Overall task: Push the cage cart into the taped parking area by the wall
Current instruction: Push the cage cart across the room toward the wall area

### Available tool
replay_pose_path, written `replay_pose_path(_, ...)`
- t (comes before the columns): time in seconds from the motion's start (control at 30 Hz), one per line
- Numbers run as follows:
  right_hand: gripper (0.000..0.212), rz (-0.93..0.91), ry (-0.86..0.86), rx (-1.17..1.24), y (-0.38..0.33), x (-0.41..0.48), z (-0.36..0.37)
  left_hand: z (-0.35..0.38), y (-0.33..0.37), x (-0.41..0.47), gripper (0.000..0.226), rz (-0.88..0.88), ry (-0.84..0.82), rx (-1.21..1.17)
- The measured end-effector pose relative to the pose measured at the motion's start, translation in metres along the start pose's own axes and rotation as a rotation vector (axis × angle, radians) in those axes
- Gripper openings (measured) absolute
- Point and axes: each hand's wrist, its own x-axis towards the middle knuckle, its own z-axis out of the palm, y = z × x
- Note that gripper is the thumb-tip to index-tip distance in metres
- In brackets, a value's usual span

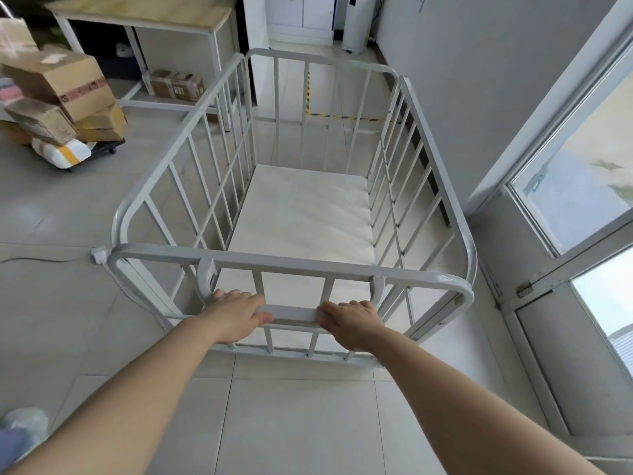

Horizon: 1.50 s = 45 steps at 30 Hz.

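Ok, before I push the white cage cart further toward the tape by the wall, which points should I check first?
1. Left hand on the white metal cage cart's push bar: ok.
2. Right hand on the same bar: ok.
3. Cart bed has no load: ok.
4. Yellow-black striped floor tape lies straight ahead: ok.
5. White power strip and cable at the cart's near left corner: not ok, may snag.
6. Gap to the grey wall on the right: cannot tell, wheels hidden.

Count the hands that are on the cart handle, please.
2. The left hand grips the left end of the handle bar of the cage cart; the right hand grips its right end.
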Motion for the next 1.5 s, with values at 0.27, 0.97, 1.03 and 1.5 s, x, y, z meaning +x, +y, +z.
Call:
replay_pose_path(0.27,0.039,0.021,-0.002,0.012,0.012,0.083,-0.045,-0.045,-0.044,0.078,0.032,0.036,-0.002,-0.001)
replay_pose_path(0.97,0.041,0.081,0.002,0.050,0.037,0.313,-0.155,-0.161,-0.169,0.287,0.041,0.041,-0.041,0.013)
replay_pose_path(1.03,0.041,0.082,0.018,0.051,0.042,0.336,-0.164,-0.173,-0.179,0.307,0.044,0.032,-0.040,0.009)
replay_pose_path(1.5,0.043,0.096,0.003,0.063,0.072,0.482,-0.240,-0.255,-0.242,0.442,0.042,0.021,-0.045,-0.004)
